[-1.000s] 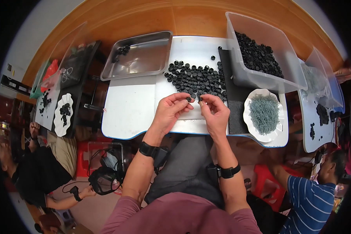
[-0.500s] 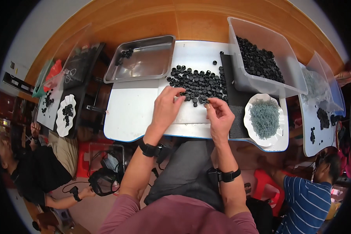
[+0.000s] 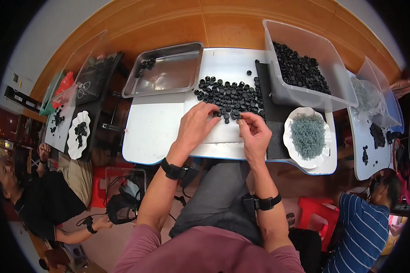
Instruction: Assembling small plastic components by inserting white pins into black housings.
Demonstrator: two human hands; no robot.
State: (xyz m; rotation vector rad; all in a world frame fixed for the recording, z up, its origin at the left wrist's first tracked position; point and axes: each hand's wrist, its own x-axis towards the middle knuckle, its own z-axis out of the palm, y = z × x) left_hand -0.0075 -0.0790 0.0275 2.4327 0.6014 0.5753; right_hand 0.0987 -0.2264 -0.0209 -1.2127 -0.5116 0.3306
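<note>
Small round black caps [image 3: 234, 93] lie in a loose spread on the white table in front of me. At the near left edge of that spread, my left hand [image 3: 197, 126] has thumb and index finger curled about a black cap [image 3: 217, 114]. Opposite it, my right hand [image 3: 255, 133] pinches a small black piece between thumb and forefinger, partly hidden by the fingertips. The two hands are a short gap apart, with several caps between and just beyond them.
A metal tray [image 3: 168, 86] with some black parts stands at the back left. To the right are a clear plastic bin [image 3: 314, 98] of black parts and a white scalloped plate [image 3: 325, 157] heaped with grey-green screw-like pieces. People sit at tables on both sides.
Both hands stay at the near edge of the caps with only slight finger movement. The view has shifted a little. At right, the person in the striped shirt has moved their arm and head.
</note>
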